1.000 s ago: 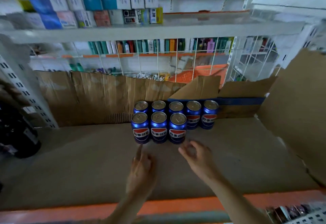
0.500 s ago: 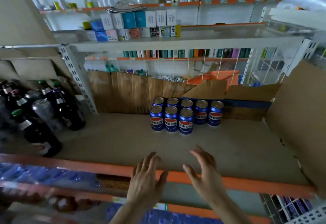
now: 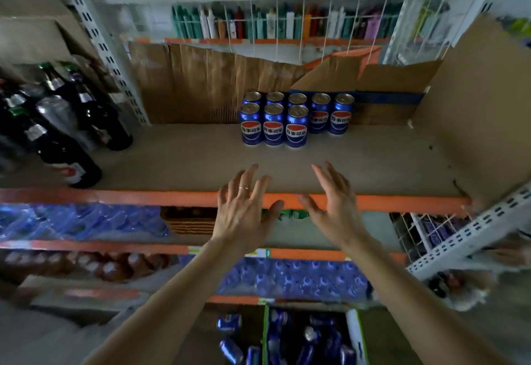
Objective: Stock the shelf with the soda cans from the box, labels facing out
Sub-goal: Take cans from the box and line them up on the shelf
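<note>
Both our hands, left point(image 3: 244, 215) and right point(image 3: 330, 209), hang spread and empty over the shelf's orange front edge point(image 3: 115, 196). Eight blue soda cans point(image 3: 296, 118) stand at the shelf's back, labels outward; more lie in the box point(image 3: 355, 336) below. We judge the full cans rigid, smooth and weighty, best gripped around the body, one per hand.

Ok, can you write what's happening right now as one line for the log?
cans: eight on shelf, labels out | left hand: open, empty | right hand: open, empty | box: cans left below
</note>
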